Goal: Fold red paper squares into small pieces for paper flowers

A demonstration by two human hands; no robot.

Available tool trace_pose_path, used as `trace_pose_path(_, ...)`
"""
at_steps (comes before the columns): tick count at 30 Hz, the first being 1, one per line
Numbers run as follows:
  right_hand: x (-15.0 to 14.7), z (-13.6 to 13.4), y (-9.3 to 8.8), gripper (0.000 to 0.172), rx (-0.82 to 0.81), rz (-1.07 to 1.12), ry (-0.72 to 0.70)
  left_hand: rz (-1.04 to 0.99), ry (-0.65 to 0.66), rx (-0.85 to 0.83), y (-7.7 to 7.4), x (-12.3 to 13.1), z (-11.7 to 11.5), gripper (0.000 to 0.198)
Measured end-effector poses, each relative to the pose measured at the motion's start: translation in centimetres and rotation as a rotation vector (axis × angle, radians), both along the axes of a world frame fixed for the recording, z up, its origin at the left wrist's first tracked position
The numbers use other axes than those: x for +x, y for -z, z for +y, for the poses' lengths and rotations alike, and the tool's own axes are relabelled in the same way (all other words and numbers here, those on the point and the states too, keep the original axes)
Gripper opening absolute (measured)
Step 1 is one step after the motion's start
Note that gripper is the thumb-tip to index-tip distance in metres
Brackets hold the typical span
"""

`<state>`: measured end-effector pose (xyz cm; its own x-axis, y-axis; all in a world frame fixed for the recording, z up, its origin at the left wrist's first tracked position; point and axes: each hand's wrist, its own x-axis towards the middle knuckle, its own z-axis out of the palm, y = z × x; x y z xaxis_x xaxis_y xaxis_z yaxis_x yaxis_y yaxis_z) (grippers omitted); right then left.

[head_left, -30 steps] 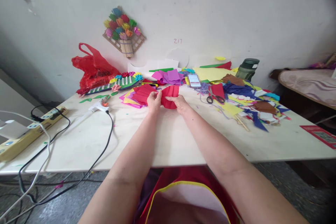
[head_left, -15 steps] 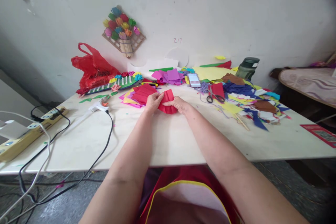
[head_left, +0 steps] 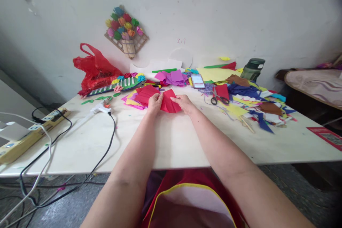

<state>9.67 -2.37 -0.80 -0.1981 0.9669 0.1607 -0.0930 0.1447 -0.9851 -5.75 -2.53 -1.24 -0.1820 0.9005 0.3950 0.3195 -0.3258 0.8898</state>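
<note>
Left hand (head_left: pixel 155 103) and right hand (head_left: pixel 185 103) both pinch a pleated red paper (head_left: pixel 170 102), one at each side edge, low over the white table (head_left: pixel 171 142). Stacked coloured sheets (head_left: pixel 136 98) lie just left; scissors (head_left: pixel 217 97) right.

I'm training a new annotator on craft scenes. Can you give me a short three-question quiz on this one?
1. True or false: the left hand and the right hand both hold the red paper.
2. The scissors lie: A) to the person's right of the paper; B) to its left; C) under it.
3. Fill in: the bag by the wall is ____.
Key: 1 true; 2 A; 3 red.
</note>
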Motion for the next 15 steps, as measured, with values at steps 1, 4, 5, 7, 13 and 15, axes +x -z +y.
trace_pose_path(1, -0.02, -0.06, -0.07, 0.022, 0.005, 0.012, -0.008, -0.006, 0.003, 0.0, -0.01, 0.0, -0.01, 0.03)
trace_pose_path(4, -0.15, -0.33, -0.39, 0.02, 0.02, 0.074, -0.028, -0.023, 0.011, -0.007, -0.03, 0.01, -0.04, 0.028)
trace_pose_path(5, -0.2, -0.42, -0.49, 0.02, 0.023, 0.097, -0.033, -0.027, 0.014, -0.011, -0.04, 0.02, -0.05, 0.028)
trace_pose_path(7, -0.29, -0.53, -0.62, 0.021, 0.024, 0.134, -0.044, -0.041, 0.016, -0.018, -0.03, 0.05, -0.08, 0.027)
trace_pose_path(13, -0.47, -0.28, -0.4, 0.028, 0.038, 0.197, -0.059, -0.086, 0.023, -0.035, -0.06, 0.05, -0.18, 0.026)
trace_pose_path(15, -0.47, -0.2, -0.33, 0.029, 0.053, 0.208, -0.062, -0.104, 0.029, -0.042, -0.06, 0.02, -0.18, 0.025)
